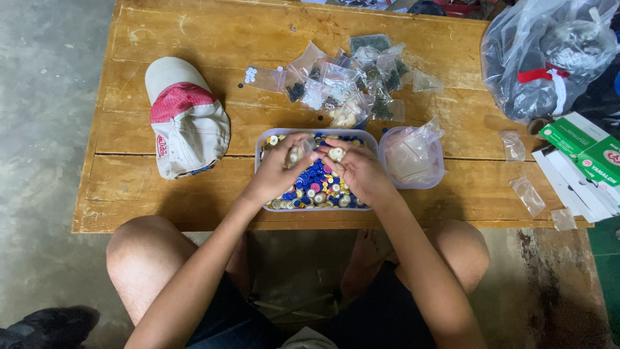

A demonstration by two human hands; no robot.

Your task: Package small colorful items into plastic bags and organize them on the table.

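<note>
On worn wooden table (pixel 194 194) over concrete floor (pixel 45 129): button tray (pixel 261 139), both hands (pixel 284 169).

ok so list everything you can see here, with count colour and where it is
wooden table: one, yellow-brown, fills the upper half of the view
button tray: one, pale lilac plastic, front middle of the table, full of blue, white and cream buttons
small container: one, pale lilac, right of the tray, holding clear bags
cap: one, beige with a red mesh panel, left on the table
filled packets: a heap, too many to count, clear plastic, behind the tray
empty small bags: about four, clear, right side of the table
big plastic bag: one, clear, far right corner
cartons: a few, green and white, right edge
left hand: one, over the tray, holding a small clear bag
right hand: one, over the tray, holding a cream button at its fingertips
</note>
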